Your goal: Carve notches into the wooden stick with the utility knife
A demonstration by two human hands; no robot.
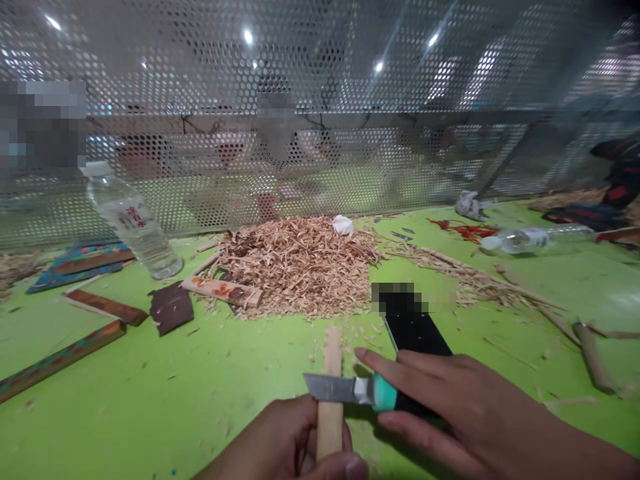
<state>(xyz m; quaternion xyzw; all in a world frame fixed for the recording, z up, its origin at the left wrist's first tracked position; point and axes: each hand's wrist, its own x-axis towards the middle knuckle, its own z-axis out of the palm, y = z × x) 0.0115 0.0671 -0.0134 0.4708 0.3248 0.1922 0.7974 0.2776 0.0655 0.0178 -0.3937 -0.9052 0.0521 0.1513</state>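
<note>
My left hand [300,443] is closed around the lower part of a pale wooden stick [330,427], which points away from me over the green table. In my right hand [450,400] is a carving knife [337,388] with a turquoise and black handle. Its flat blade lies across the stick, just above my left fingers, with the tip past the left edge. My right index finger stretches along above the handle. Beneath and beyond my right hand a black phone [417,333] lies on the table, partly covered by the hand.
A large heap of wood shavings [300,267] lies ahead, against a perforated metal screen [215,147]. At left are an upright water bottle [133,223], painted wooden strips [65,357] and sandpaper [171,307]. At right are a lying bottle [540,240], a power drill [617,180] and sticks [595,360].
</note>
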